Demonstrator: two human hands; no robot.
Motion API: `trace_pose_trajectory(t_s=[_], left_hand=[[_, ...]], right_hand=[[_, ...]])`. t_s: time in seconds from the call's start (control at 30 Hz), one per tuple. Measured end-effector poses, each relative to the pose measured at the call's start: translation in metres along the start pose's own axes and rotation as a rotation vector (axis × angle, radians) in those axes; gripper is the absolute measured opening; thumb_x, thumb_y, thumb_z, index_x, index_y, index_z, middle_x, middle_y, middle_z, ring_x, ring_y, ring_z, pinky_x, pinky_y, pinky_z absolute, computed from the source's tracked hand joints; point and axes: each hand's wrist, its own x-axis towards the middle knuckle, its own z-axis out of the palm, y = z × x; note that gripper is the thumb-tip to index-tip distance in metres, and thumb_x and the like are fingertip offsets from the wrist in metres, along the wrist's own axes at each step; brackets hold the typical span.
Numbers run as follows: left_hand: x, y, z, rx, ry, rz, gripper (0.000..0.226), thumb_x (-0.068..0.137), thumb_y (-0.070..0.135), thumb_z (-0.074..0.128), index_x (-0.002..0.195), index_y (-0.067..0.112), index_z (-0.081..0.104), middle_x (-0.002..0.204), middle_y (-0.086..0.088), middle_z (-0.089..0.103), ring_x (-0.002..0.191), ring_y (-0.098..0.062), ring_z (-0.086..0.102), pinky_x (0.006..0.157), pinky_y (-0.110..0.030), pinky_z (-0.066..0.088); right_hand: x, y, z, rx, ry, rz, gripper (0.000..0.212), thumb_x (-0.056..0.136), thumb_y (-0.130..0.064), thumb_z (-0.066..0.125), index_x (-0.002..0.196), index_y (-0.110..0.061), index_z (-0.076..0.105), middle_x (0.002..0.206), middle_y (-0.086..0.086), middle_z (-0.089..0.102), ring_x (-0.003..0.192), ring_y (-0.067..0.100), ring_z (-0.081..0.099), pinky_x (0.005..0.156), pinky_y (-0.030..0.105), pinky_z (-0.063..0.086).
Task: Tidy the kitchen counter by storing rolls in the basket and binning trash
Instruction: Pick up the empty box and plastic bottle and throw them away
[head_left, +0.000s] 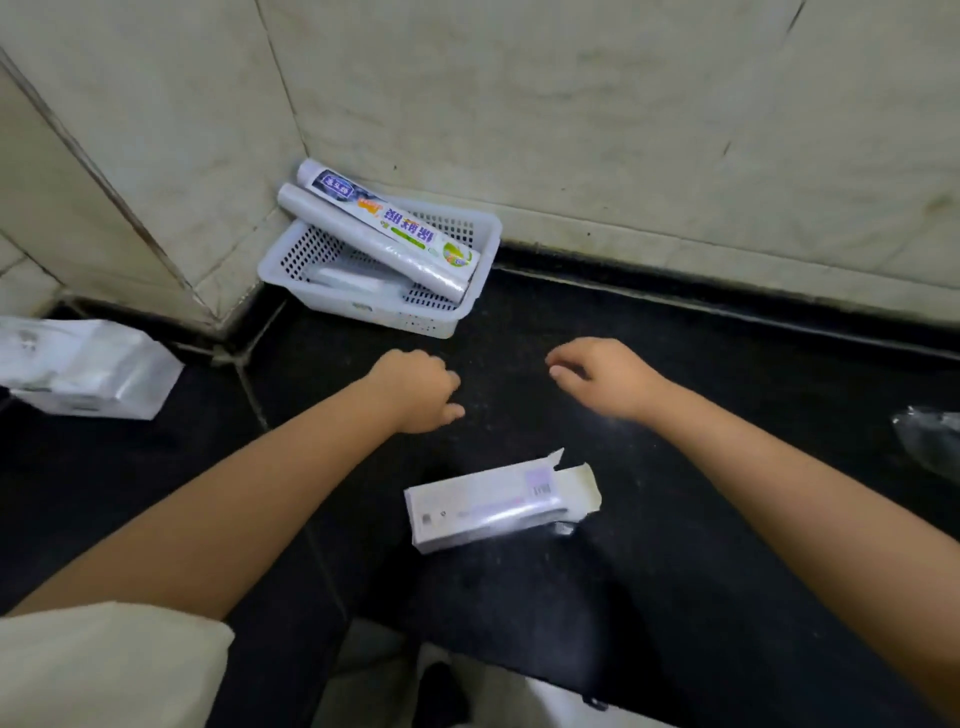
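Observation:
A white perforated basket sits in the counter's back corner. Two long rolls lie slanted across it: a plain white roll and a printed roll behind it. A shorter white roll rests on the basket floor. An opened white carton lies on the black counter near me. My left hand hovers below the basket, fingers curled, holding nothing. My right hand hovers to its right, fingers loosely apart and empty. Both hands are above the carton and apart from it.
A white plastic package lies at the left on the black counter. A crumpled clear wrapper shows at the right edge. Tiled walls close the back and left. The counter's front edge runs along the bottom.

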Motion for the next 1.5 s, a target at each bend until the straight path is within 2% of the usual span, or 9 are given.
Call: trace_pose_trajectory(t_s=[0.1, 0.23, 0.4, 0.5, 0.67, 0.93, 1.27, 1.4, 1.5], left_hand=[[-0.03, 0.051, 0.028, -0.107, -0.14, 0.01, 0.069, 0.083, 0.06, 0.048, 0.134, 0.014, 0.037, 0.132, -0.011, 0.05, 0.117, -0.029, 0.05, 0.092, -0.04, 0.045], [-0.05, 0.102, 0.064, -0.131, -0.193, -0.106, 0.084, 0.082, 0.047, 0.058, 0.146, 0.021, 0.011, 0.146, -0.013, 0.027, 0.13, -0.033, 0.034, 0.105, -0.045, 0.035], [-0.058, 0.129, 0.067, -0.332, -0.121, -0.277, 0.064, 0.078, 0.032, 0.065, 0.13, 0.015, 0.031, 0.126, -0.014, 0.039, 0.114, -0.03, 0.043, 0.087, -0.035, 0.043], [-0.051, 0.149, 0.047, -0.497, -0.044, -0.286, 0.061, 0.073, 0.034, 0.067, 0.122, 0.013, 0.037, 0.121, -0.017, 0.044, 0.11, -0.032, 0.045, 0.077, -0.032, 0.04], [-0.028, 0.215, 0.0, -0.572, 0.187, -0.125, 0.064, 0.073, 0.035, 0.065, 0.128, 0.012, 0.041, 0.121, -0.015, 0.05, 0.113, -0.033, 0.045, 0.088, -0.037, 0.044], [0.014, 0.343, -0.051, -0.605, 0.208, 0.098, 0.06, 0.075, 0.036, 0.063, 0.128, 0.016, 0.042, 0.125, -0.011, 0.051, 0.116, -0.03, 0.046, 0.092, -0.037, 0.043], [0.081, 0.416, -0.092, -0.715, 0.241, 0.046, 0.058, 0.077, 0.038, 0.062, 0.128, 0.016, 0.044, 0.123, -0.009, 0.053, 0.114, -0.028, 0.048, 0.093, -0.036, 0.044], [0.091, 0.42, -0.094, -0.808, 0.322, -0.025, 0.061, 0.075, 0.037, 0.065, 0.129, 0.015, 0.045, 0.123, -0.009, 0.054, 0.115, -0.026, 0.049, 0.09, -0.034, 0.044], [0.093, 0.42, -0.096, -0.833, 0.394, -0.01, 0.061, 0.074, 0.035, 0.067, 0.128, 0.013, 0.047, 0.124, -0.009, 0.055, 0.117, -0.026, 0.048, 0.089, -0.034, 0.044]], right_hand=[[-0.048, 0.013, 0.014, 0.0, -0.065, 0.01, 0.034, 0.093, -0.02, 0.044, 0.12, -0.004, 0.056, 0.12, 0.018, 0.061, 0.11, 0.03, 0.054, 0.093, 0.036, 0.042], [-0.108, 0.025, 0.035, 0.006, -0.166, 0.158, 0.049, 0.094, -0.03, 0.039, 0.14, -0.014, 0.031, 0.14, 0.014, 0.044, 0.126, 0.031, 0.044, 0.102, 0.042, 0.042], [-0.174, 0.046, 0.043, -0.053, -0.16, 0.346, 0.055, 0.094, -0.038, 0.037, 0.142, -0.016, 0.023, 0.144, 0.013, 0.038, 0.129, 0.033, 0.038, 0.101, 0.045, 0.04], [-0.214, 0.068, 0.032, -0.013, -0.127, 0.495, 0.055, 0.094, -0.037, 0.038, 0.141, -0.014, 0.026, 0.145, 0.013, 0.036, 0.13, 0.033, 0.036, 0.103, 0.045, 0.039], [-0.291, 0.106, 0.013, 0.065, -0.033, 0.749, 0.051, 0.093, -0.034, 0.042, 0.137, -0.01, 0.035, 0.141, 0.016, 0.042, 0.128, 0.033, 0.04, 0.105, 0.042, 0.039], [-0.394, 0.172, -0.014, 0.007, 0.258, 1.028, 0.038, 0.088, -0.026, 0.052, 0.121, -0.007, 0.054, 0.123, 0.015, 0.057, 0.116, 0.031, 0.05, 0.094, 0.037, 0.044], [-0.4, 0.286, -0.032, -0.139, 0.17, 1.104, 0.07, 0.08, -0.043, 0.061, 0.137, -0.017, 0.03, 0.138, 0.007, 0.042, 0.128, 0.027, 0.038, 0.104, 0.043, 0.035], [-0.392, 0.316, -0.025, -0.105, 0.098, 1.195, 0.037, 0.089, -0.035, 0.047, 0.12, -0.015, 0.053, 0.124, 0.008, 0.058, 0.118, 0.027, 0.049, 0.109, 0.045, 0.027], [-0.397, 0.315, -0.026, 0.06, 0.226, 1.251, 0.028, 0.091, -0.022, 0.041, 0.095, -0.011, 0.066, 0.107, 0.013, 0.068, 0.102, 0.03, 0.061, 0.088, 0.034, 0.042]])
